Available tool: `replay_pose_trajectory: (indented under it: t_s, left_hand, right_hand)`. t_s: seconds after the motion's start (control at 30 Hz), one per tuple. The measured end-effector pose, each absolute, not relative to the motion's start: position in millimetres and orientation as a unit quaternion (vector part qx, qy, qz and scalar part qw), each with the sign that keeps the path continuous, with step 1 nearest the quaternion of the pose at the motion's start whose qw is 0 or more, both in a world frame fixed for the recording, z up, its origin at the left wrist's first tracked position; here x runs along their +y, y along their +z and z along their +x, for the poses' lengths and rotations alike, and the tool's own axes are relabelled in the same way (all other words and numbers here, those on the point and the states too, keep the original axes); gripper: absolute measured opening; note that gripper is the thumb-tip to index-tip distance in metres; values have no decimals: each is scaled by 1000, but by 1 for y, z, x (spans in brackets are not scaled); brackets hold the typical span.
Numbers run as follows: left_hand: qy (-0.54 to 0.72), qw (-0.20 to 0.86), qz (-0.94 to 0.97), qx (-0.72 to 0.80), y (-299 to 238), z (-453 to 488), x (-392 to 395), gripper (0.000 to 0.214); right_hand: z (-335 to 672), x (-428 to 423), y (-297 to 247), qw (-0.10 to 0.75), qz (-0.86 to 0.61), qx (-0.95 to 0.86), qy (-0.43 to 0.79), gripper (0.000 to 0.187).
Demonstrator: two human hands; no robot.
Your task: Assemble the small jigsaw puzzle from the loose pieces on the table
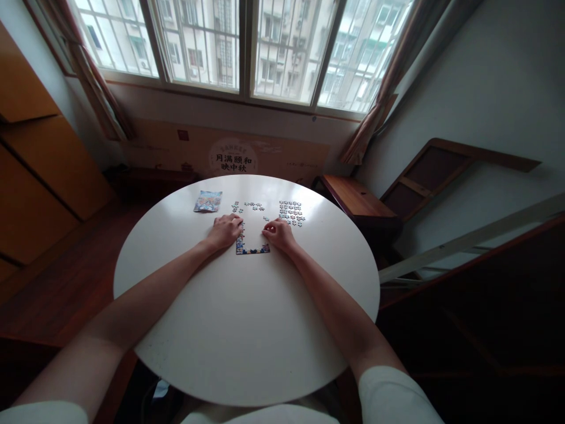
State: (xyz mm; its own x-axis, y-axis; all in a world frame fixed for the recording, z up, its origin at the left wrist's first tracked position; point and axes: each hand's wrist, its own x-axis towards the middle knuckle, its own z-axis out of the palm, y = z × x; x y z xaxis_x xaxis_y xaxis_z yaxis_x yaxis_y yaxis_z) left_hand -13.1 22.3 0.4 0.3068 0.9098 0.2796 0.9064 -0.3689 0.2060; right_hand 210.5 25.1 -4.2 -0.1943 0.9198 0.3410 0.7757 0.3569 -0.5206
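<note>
On the white round table lies a partly assembled jigsaw puzzle (253,252), its joined pieces making a bottom edge and a left side around a bare middle. My left hand (226,230) rests palm down at the upper left side of the puzzle, fingers laid out and touching it. At the right side, my right hand (279,234) has thumb and forefinger pinched on a small puzzle piece (265,231), mostly hidden by the fingertips. Loose puzzle pieces (255,205) lie beyond the hands. More pieces stand in rows as a grouped set (291,211) past my right hand.
A colourful picture sheet or packet (208,201) lies at the table's (247,330) far left. Behind the table are a printed cardboard panel (176,150) and barred windows. A wooden side table (359,197) stands to the right, orange cabinets (48,159) to the left.
</note>
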Motion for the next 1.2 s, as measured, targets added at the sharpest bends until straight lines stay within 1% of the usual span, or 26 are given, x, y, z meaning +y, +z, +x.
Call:
replay_pose_trajectory:
  t_s: [0.1, 0.17, 0.3, 0.4, 0.5, 0.67, 0.83, 1.07, 1.2]
  left_hand:
    - [174, 6, 809, 561, 1, -13, 22, 38]
    - [173, 5, 810, 560, 1, -13, 22, 39]
    - [175, 7, 808, 562, 1, -13, 21, 38]
    - [176, 9, 808, 562, 2, -13, 20, 38]
    - [177, 7, 808, 561, 3, -12, 20, 38]
    - [180, 5, 809, 560, 3, -12, 20, 36]
    - [179, 5, 808, 561, 4, -12, 19, 36]
    - [177, -2, 811, 558, 3, -13, 20, 37]
    - [177, 3, 809, 561, 4, -13, 19, 37]
  right_hand:
    - [211, 25, -3, 313, -559, -756, 136, 11]
    - [212, 27, -4, 329, -551, -746, 179, 12]
    - [217, 32, -6, 411, -491, -705, 306, 18]
    - [222, 35, -4, 470, -450, -668, 361, 24]
    - [226, 35, -1, 496, -430, -640, 400, 28]
    - [228, 30, 4, 490, -419, -616, 451, 32]
    - [228, 25, 7, 458, -398, -635, 478, 33]
    - [230, 26, 8, 434, -401, -667, 453, 28]
    - [231, 28, 6, 430, -407, -661, 462, 28]
